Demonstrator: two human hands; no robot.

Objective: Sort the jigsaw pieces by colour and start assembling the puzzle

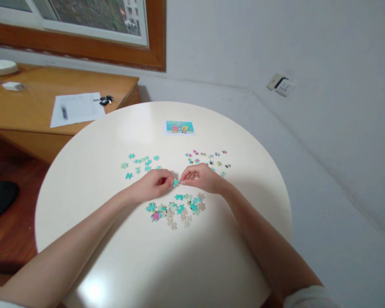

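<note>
Over the middle of the round table, a small teal jigsaw piece point(176, 183) sits between my two hands. My left hand point(155, 184) pinches its left side with thumb and fingers. At its right edge are the closed fingertips of my right hand point(202, 178); the exact contact there is too small to see clearly. Just below my hands lies a mixed pile of jigsaw pieces point(180, 208), teal, pink and some grey backs. To the left spreads a group of mostly teal pieces point(148, 162). Beyond my right hand are scattered pink, yellow and dark pieces point(197, 161), partly hidden by that hand.
A picture card point(180, 127) with cartoon figures lies toward the far side of the white table point(83, 184). Against the window wall stands a wooden desk point(28, 100) bearing a paper sheet point(78, 112) and keys point(105, 100). A wall point(333, 141) rises close on the right.
</note>
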